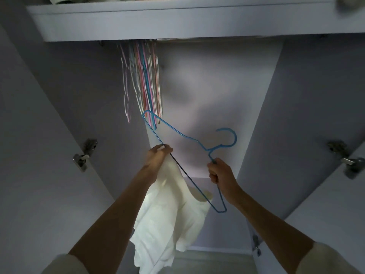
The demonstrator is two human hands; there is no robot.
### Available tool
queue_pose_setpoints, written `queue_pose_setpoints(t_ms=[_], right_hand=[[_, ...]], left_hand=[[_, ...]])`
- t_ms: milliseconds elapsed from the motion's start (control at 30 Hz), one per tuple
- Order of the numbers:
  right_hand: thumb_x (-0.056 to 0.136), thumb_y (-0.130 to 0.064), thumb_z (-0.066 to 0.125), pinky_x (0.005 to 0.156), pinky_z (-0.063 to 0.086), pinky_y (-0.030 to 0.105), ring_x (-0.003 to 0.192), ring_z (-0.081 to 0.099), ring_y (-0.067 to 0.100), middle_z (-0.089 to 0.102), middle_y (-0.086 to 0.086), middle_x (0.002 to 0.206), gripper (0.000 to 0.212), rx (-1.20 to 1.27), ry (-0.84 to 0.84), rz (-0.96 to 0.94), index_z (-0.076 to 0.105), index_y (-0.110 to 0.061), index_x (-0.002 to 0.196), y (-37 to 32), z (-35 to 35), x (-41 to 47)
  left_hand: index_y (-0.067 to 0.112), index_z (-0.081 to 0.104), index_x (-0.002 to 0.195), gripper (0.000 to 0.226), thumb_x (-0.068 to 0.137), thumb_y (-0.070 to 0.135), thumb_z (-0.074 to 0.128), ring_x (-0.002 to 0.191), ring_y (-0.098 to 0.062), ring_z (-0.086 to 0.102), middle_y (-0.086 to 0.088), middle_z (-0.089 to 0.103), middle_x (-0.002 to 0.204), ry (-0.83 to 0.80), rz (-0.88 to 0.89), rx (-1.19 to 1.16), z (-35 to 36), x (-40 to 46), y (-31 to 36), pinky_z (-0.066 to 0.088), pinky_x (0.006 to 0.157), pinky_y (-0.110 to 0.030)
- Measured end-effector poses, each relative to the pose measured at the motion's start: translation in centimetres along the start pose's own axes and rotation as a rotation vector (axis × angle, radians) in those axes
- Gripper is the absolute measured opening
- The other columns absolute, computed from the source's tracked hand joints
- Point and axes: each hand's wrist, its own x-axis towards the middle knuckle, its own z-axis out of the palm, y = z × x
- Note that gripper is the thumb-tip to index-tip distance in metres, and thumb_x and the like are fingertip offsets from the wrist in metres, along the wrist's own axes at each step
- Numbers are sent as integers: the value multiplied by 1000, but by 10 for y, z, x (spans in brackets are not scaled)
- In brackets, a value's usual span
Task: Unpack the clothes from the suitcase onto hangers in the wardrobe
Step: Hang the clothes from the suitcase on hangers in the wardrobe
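A blue wire hanger is tilted in front of me inside the open wardrobe, its hook pointing right. My right hand grips it just below the hook. My left hand pinches the top of a white garment against the hanger's bottom bar. The garment hangs down between my arms. The suitcase is out of view.
Several coloured wire hangers hang bunched on the rail at upper left. A shelf spans the top with folded things on it. Both wardrobe doors stand open, with hinges at left and right.
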Motion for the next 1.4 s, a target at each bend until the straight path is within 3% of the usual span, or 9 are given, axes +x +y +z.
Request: queue_pose_setpoints(t_ms=[167, 233, 333, 533, 800, 1033, 1133, 1267, 1400], right_hand=[[92, -23, 54, 49, 25, 19, 44, 27, 3, 30, -1, 51, 32, -36, 22, -200, 40, -10, 66, -4, -14, -10], [91, -23, 53, 49, 30, 12, 43, 32, 0, 36, -9, 45, 26, 17, 91, -240, 48, -5, 73, -12, -15, -6], [99, -12, 38, 46, 35, 6, 36, 40, -3, 39, -12, 33, 38, 195, 283, -171, 42, -11, 62, -21, -17, 4], [98, -15, 37, 40, 32, 9, 31, 36, 0, 36, -12, 30, 43, 366, 506, -52, 31, -16, 56, -24, -14, 15], [96, -17, 34, 40, 20, 19, 32, 21, 6, 26, -9, 34, 40, 612, 341, -23, 25, -21, 57, -59, 8, 26], [96, -14, 35, 37, 19, 17, 29, 22, 4, 26, -10, 31, 42, 480, 298, 6, 25, -20, 56, -32, 35, 26], [96, -11, 37, 37, 26, 13, 28, 28, 1, 31, -9, 29, 43, 345, 335, 56, 29, -18, 55, -4, 41, 22], [96, -9, 35, 54, 34, 29, 47, 41, 13, 43, -1, 48, 39, -64, 312, -28, 37, -13, 57, 12, 38, 25], [94, -10, 38, 74, 43, 39, 67, 53, 22, 56, 4, 68, 18, -325, 302, -119, 48, -12, 79, 12, 22, 33]], left_hand=[[18, 63, 70, 19, 89, 16, 61, 90, -11, 55, 0, 63, 90, -51, 132, 55, 17, -4, -3, 43, 73, -13], [18, 62, 70, 20, 89, 13, 60, 83, -10, 55, -1, 61, 89, -100, 173, 107, 21, -7, -1, 42, 73, -12], [22, 61, 72, 20, 87, 9, 62, 75, -8, 51, 4, 59, 78, -158, 234, 201, 20, -10, 3, 39, 59, -3], [16, 61, 90, 14, 83, 5, 66, 82, -5, 54, 3, 60, 93, -300, 365, 412, 4, -16, 12, 38, 66, 1], [19, 58, 81, 25, 90, -3, 47, 68, -5, 48, -1, 57, 88, -233, 398, 473, -15, -20, 13, 36, 56, -4], [21, 60, 80, 29, 89, -3, 49, 73, 8, 54, 14, 60, 82, -115, 504, 196, -30, -30, 37, 39, 75, -6], [24, 61, 77, 28, 89, 1, 51, 65, 3, 55, 18, 62, 67, -3, 468, -16, -43, -32, 54, 44, 70, -16], [24, 61, 80, 25, 89, 2, 53, 67, 2, 55, 12, 60, 83, 94, 492, -73, -63, -29, 68, 45, 62, -10], [20, 60, 84, 20, 88, 1, 55, 67, -1, 50, 8, 56, 84, 166, 478, 1, -79, -20, 66, 44, 56, -7]])
